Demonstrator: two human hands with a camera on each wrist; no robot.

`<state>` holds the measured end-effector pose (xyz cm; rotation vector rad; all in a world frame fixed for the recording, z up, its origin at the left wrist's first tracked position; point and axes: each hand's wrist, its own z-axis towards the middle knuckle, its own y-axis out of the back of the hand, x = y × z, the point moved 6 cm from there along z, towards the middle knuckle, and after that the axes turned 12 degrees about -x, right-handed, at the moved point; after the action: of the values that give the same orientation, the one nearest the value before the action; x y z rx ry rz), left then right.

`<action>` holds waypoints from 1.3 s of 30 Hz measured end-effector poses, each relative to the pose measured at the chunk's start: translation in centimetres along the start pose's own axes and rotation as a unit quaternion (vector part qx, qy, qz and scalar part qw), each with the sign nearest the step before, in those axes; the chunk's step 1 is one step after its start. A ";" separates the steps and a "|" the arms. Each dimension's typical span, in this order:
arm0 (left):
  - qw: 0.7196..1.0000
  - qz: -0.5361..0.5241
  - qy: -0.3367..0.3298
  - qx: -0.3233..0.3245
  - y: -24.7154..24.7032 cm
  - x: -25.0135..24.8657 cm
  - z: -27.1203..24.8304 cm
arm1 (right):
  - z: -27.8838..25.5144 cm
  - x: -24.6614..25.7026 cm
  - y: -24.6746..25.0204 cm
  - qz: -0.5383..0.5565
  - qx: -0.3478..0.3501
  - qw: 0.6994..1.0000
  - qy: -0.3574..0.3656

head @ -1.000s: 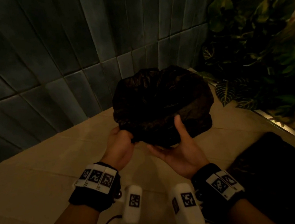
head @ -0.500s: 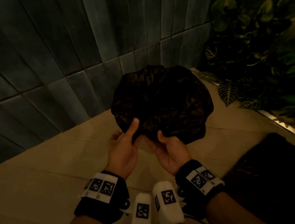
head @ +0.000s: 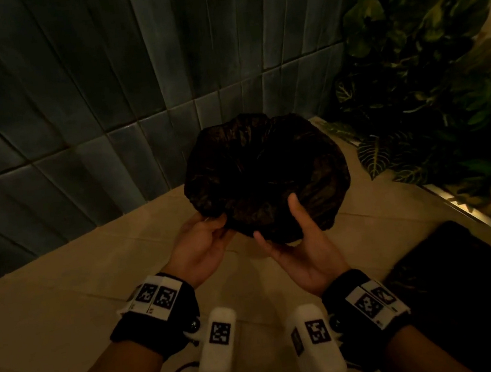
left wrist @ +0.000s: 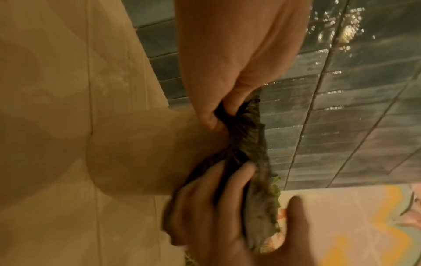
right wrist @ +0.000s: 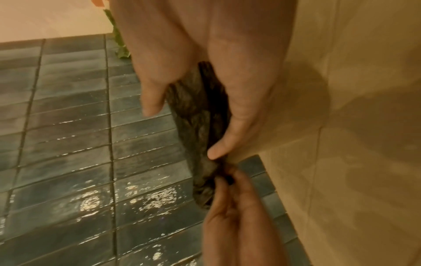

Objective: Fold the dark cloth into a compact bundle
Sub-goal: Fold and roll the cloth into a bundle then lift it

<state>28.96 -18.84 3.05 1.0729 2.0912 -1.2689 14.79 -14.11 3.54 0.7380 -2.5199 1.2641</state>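
Note:
The dark cloth [head: 268,177] is a crumpled, rounded shape held up in the air above a beige tiled surface. My left hand [head: 216,220] pinches its lower left edge between thumb and fingers; the left wrist view shows that pinch [left wrist: 222,113] on the cloth [left wrist: 248,136]. My right hand [head: 276,222] holds the lower right edge, thumb on the front and fingers behind. In the right wrist view the cloth [right wrist: 198,117] sits edge-on between thumb and fingers of the right hand [right wrist: 182,126].
A dark blue tiled wall [head: 103,95] stands right behind the cloth. Leafy plants [head: 427,86] fill the right side. A dark mat [head: 474,297] lies at the lower right on the beige tiled surface [head: 51,302].
My hands have moved apart along the cloth's lower edge. The right hand slid right and set its thumb on the front; the left thumb came down onto the left edge.

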 end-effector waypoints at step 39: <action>0.999 0.050 -0.009 -0.019 -1.8 -1.1 -1.3 | 1.9 2.6 -1.0 -0.043 -0.066 0.994 0.071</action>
<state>28.13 -18.57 5.41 1.1298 2.0142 -1.1834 13.16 -17.00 4.20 0.6929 -2.4027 1.0716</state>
